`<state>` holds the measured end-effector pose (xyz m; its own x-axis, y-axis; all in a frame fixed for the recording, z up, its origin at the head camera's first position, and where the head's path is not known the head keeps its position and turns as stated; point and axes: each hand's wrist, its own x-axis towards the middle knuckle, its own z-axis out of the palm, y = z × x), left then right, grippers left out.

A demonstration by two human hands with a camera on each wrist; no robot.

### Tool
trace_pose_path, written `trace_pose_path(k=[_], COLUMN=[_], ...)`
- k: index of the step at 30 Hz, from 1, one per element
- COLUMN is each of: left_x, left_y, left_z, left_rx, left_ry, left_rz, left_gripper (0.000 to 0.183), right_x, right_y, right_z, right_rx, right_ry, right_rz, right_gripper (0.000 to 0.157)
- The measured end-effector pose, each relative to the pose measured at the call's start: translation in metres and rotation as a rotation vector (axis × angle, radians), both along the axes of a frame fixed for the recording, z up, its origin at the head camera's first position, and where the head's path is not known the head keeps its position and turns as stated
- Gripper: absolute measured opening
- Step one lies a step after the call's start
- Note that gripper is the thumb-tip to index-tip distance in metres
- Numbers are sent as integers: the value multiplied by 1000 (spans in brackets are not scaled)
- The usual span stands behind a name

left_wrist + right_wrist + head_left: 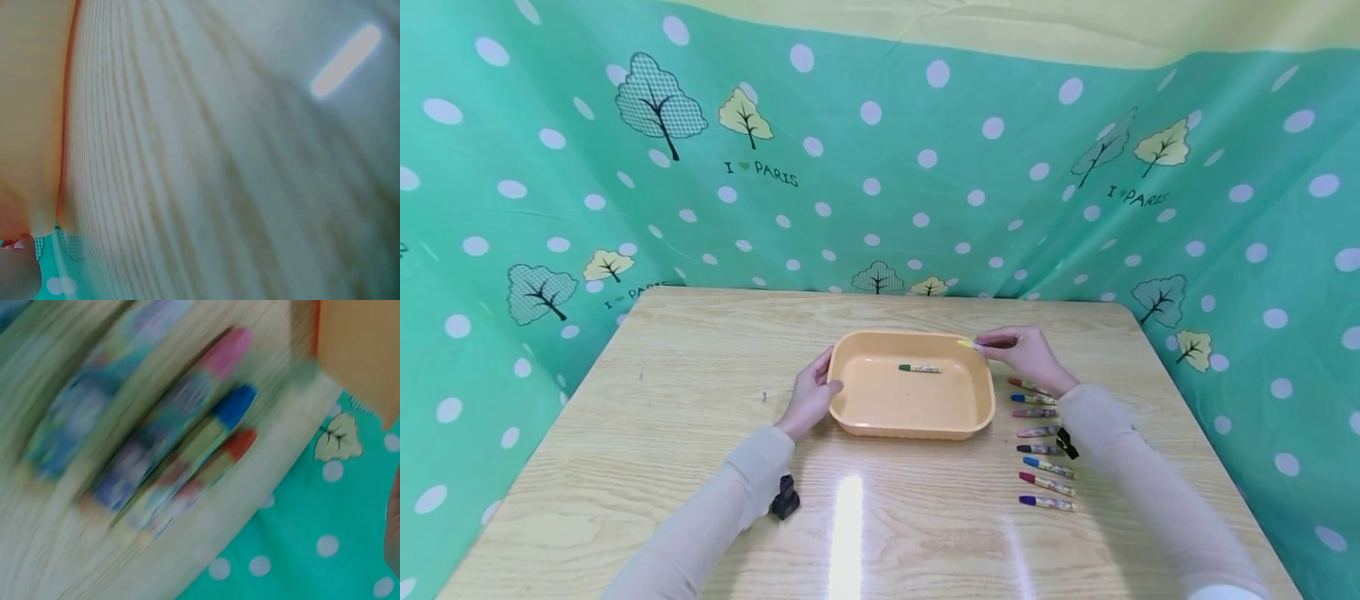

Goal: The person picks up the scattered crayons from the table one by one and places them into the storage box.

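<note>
A peach plastic tray (910,432) sits on the table, with a green-tipped crayon (920,368) lying inside it. My left hand (808,398) grips the tray's left side, its thumb over the rim. Pinched in my right hand (1028,354) is a yellow crayon (967,343), above the tray's back right corner. To the right of the tray several crayons lie in a column, among them a red one (240,445), a blue one (234,407) and a purple one (1047,503). The right forearm covers some of their ends.
The wooden table (700,375) reaches back to a green polka-dot cloth (850,167), which also hangs at both sides. Small black devices are on the wrists, the left one (786,498) showing just below the sleeve. Light glares off the table's front.
</note>
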<state>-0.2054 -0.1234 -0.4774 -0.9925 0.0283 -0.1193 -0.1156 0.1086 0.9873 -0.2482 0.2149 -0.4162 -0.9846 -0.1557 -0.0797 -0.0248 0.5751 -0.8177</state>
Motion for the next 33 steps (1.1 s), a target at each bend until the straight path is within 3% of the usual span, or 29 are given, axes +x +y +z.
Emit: trace_pose_path(k=[9, 13, 28, 33], left_x=[1, 0, 0, 1], left_y=[-2, -1, 4, 4], left_z=[-2, -1, 0, 1], left_rx=[-21, -9, 0, 9], left_ry=[44, 19, 9, 12], left_rz=[5, 12, 17, 30], left_gripper=[69, 69, 68, 67], right_x=[-8, -9, -15, -19], right_y=[-31, -42, -61, -70], right_z=[-12, -19, -26, -33], right_rx=[-72, -88, -82, -80], right_ry=[-8, -17, -36, -14], right_rz=[69, 87, 57, 96], right_gripper=[31, 29, 28, 25])
